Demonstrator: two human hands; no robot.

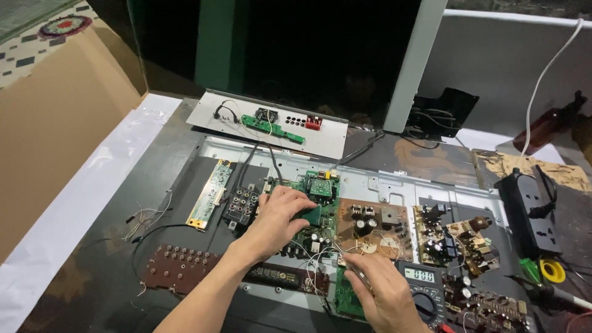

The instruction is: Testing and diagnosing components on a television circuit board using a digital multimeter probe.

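My left hand lies palm down on the green circuit board in the middle of a grey metal chassis, fingers pressing its left part. My right hand is closed around a thin metal probe or tool near the white wires at the board's lower edge. Right beside that hand sits a multimeter with a lit digital display. A brown circuit board with capacitors lies just right of the green one.
A narrow green board and a brown button board lie at left. A grey panel with connectors rests behind. A black power strip, yellow tape roll and more boards are at right. Cardboard lines the left.
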